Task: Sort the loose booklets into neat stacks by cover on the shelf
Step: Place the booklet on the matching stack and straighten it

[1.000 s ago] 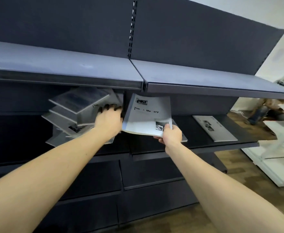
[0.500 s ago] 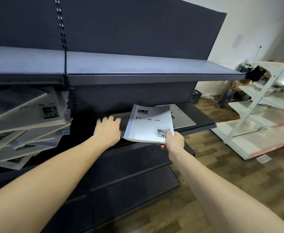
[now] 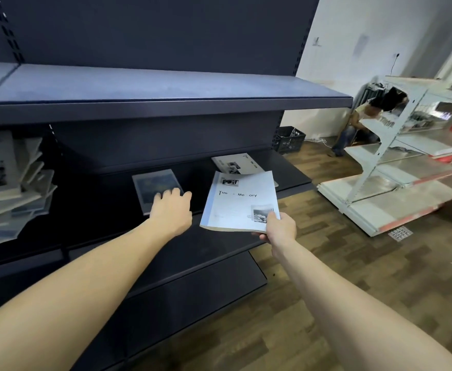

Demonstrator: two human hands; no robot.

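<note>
A: Where is our white booklet (image 3: 239, 202) now?

B: In the air just in front of the middle shelf (image 3: 294, 180), cover up. Our right hand (image 3: 279, 228) pinches its near corner, thumb on top, the other fingers curled underneath.

A: And the left hand (image 3: 170, 210)?

B: Its fingers lie nearly straight on the dark-cover booklet (image 3: 155, 187), which is flat on the same shelf. It grips nothing.

A: So which step are we on?

B: Placing, we judge. 1 matching booklet (image 3: 234, 163) lies flat just behind ours, so we need to carry ours over it, square the edges and let go.

A: What is left?

B: The messy pile (image 3: 10, 188) far left is unsorted.
</note>
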